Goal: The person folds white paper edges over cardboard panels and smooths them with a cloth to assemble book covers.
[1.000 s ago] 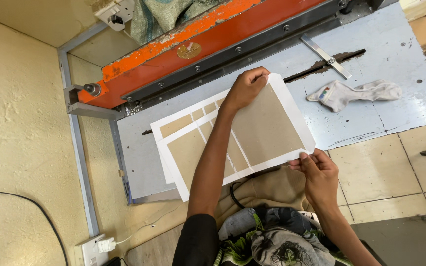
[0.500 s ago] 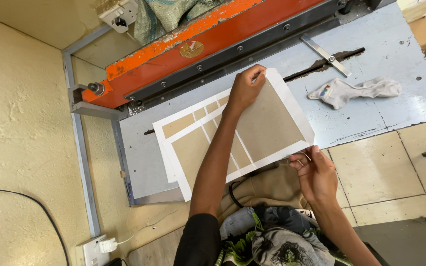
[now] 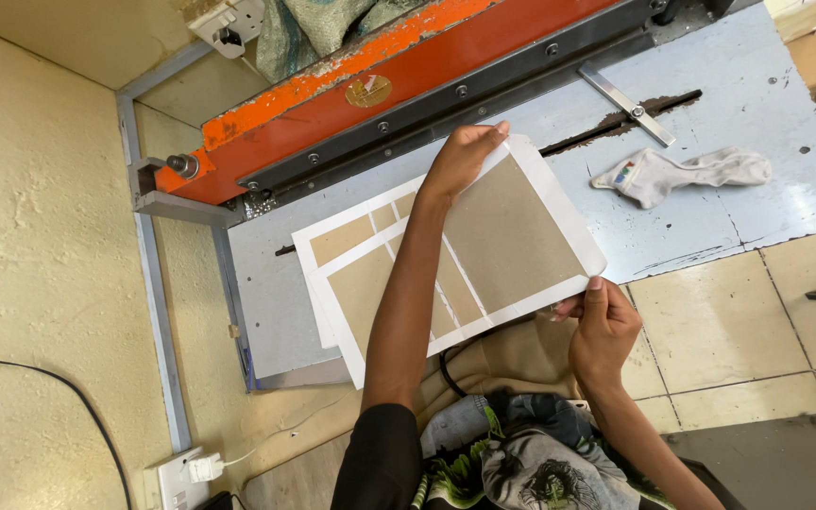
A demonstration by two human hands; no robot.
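A cream plastered wall (image 3: 40, 236) fills the left of the scene, with a wall socket (image 3: 181, 469) near its bottom edge and a black cable (image 3: 68, 397) curving above it. To its right a grey metal table (image 3: 767, 104) carries an orange-painted board cutter (image 3: 351, 85) along its far side, and a tiled floor (image 3: 739, 331) shows nearer.

On the table lies a stack of white sheets with brown board panels (image 3: 521, 231), its far edge close to the cutter's dark clamp bar (image 3: 446, 113) but, as far as can be judged, not yet pushed under it; the sheets look uncut, so the lining-up seems to be in hand and any cutting is left to do.

The left hand (image 3: 463, 156) rests on the far corner of the stack, fingers curled over its edge. The right hand (image 3: 602, 321) pinches the stack's near right corner between thumb and closed fingers. Farther right lie a metal ruler arm (image 3: 627, 104) and a crumpled white cloth (image 3: 682, 173).
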